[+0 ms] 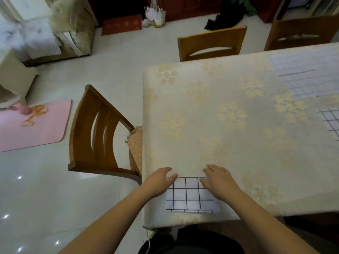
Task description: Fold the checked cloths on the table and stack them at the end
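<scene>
**A:** Status on the hands?

**B:** Both down on the folded checked cloth [190, 195] at the near-left corner of the table [211, 114]. My left hand [159, 182] lies on its left edge, fingers straight and relaxed, tips past the far-left corner onto the tablecloth. My right hand [218, 180] is on the right edge, fingers spread flat, tips past the far edge. Neither is gripping: flat palms, nothing pinched or curled round.

**A:** Cloth state?

**B:** Folded into a small rectangle, white with a black grid. It lies flat, near edge just inside the table's near edge. Can't tell how many layers. At the near edge a thin strip of a lower layer shows.

**A:** Other cloths?

**B:** Two more, both well apart from this one, on the right side. A pale checked cloth [308, 74] lies flat at the far right, faint grid lines, cut off by the frame. A second checked cloth [330, 123] with bolder black lines sits at the right edge, mostly out of view. Can't tell whether either is folded.

**A:** Surroundings?

**B:** Table has a cream flower-print cover. Wooden chair [99, 136] just left of the table, another chair [211, 44] at the far side, a third chair [300, 33] at far right. Pink mat [36, 125] on the floor to the left.
</scene>
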### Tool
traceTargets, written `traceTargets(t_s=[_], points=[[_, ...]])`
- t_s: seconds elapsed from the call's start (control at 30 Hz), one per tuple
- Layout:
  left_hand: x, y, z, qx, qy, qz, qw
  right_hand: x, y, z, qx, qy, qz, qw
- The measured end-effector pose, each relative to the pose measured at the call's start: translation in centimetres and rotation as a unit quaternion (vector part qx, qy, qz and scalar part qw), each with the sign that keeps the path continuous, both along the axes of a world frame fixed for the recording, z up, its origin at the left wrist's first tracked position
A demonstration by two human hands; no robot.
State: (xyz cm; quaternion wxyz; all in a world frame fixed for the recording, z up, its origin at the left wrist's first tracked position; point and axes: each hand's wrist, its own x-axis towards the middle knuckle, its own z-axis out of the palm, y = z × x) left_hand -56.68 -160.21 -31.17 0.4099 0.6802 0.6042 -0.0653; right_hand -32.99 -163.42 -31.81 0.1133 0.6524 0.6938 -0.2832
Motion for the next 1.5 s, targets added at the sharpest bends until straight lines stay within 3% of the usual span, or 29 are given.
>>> traceTargets(t_s=[0.37,0.53,0.73,0.87,1.03,1.27,1.5], points=[[-9.3,-4.9,9.6,0.107,-0.015,0.072,0.992,-12.9,1.4,8.7,0.101,0.030,0.115,0.988],[-16.5,-9.2,11.4,0.155,-0.022,0.111,0.981,-20.5,-0.7,10.8,0.131,0.057,0.140,0.980],[-26.7,-14.5,11.2,0.150,0.013,0.101,0.983,-30.5,-3.9,11.6,0.147,0.051,0.171,0.973],[-32.9,-17.1,11.6,0.162,0.063,0.096,0.980,-37.3,-5.8,11.8,0.144,0.029,0.203,0.968],[-38.6,-19.5,11.2,0.195,0.230,0.108,0.947,-43.2,-7.3,12.8,0.153,0.024,0.230,0.961],[-41.9,-18.5,11.0,0.203,0.244,0.108,0.942,-46.4,-5.9,11.8,0.160,-0.018,0.255,0.953],[-43.1,-12.5,9.9,0.231,0.219,0.088,0.944,-48.8,-0.5,10.1,0.174,-0.013,0.252,0.952]])
